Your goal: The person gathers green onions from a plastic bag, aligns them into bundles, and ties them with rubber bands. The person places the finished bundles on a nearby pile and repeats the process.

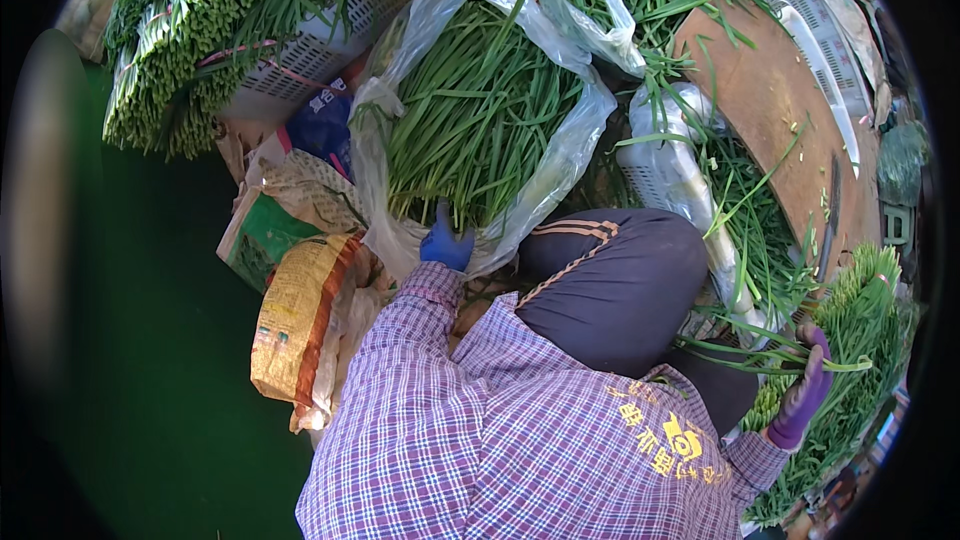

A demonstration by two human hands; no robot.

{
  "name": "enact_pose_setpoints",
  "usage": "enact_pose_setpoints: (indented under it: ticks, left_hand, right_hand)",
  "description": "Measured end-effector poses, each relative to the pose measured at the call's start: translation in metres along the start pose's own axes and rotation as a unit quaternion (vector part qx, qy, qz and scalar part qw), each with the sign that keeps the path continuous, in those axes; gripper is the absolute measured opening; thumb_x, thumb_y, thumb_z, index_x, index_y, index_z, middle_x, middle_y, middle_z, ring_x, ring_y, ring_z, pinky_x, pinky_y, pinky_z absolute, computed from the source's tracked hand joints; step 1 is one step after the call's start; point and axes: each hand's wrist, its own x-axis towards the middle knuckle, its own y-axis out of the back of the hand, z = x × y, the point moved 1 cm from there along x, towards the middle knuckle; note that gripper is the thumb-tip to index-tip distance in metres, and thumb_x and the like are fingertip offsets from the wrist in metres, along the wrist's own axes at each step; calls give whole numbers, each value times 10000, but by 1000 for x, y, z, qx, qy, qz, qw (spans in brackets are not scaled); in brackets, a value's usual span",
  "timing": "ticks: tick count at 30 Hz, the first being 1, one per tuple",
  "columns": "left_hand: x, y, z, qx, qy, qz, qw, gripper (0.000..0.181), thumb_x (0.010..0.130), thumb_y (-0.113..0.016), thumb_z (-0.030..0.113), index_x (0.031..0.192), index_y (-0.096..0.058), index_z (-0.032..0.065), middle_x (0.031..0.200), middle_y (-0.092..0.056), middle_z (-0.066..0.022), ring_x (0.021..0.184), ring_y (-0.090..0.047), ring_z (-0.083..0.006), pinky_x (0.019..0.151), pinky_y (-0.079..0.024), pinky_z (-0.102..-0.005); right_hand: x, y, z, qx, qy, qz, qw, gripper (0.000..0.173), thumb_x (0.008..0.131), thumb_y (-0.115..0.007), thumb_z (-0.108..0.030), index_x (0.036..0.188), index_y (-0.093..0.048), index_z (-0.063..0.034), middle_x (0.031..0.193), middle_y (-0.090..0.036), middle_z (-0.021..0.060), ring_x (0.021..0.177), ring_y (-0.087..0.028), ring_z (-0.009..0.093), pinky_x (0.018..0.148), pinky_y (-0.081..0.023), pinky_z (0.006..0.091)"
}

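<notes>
My left hand (447,244), in a blue glove, is at the lower ends of a mass of garlic chives (484,112). Those chives lie in a wide clear plastic bag (559,172) with its rim folded open. The thumb touches the stalk ends, and my other left fingers are hidden. Out at the right, my right hand (806,394) wears a purple glove and holds a few loose chive stalks (776,356) between thumb and fingers. Below it and beside it lie bundled chives (874,330), one bound with a pink tie.
Tied chive bundles (176,82) are stacked on a plastic crate (289,75) at upper left. A long knife (825,79) rests on a brown board (757,90). A yellow woven sack (300,322) stands left of me. Rolled plastic (712,232) lies by my knee (637,277).
</notes>
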Motion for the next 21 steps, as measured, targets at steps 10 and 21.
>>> enact_pose_setpoints:
  ticks: [10,21]
  left_hand:
    - [55,-2,-4,13,103,-48,993,833,661,-725,438,1301,-451,-20,1289,-502,-249,1194,-498,-349,1014,-391,-374]
    - [60,-1,-2,117,58,-118,984,612,681,-655,455,1109,-630,19,1129,-613,-217,1034,-593,-350,904,-461,-396]
  right_hand:
    - [9,-5,-1,-20,-20,-4,1000,377,969,-443,-270,1133,-576,42,1068,-613,134,925,-583,192,788,-468,312]
    - [2,2,-10,-15,13,17,1000,350,955,-472,-238,1129,-582,45,1077,-608,125,924,-588,190,762,-482,305]
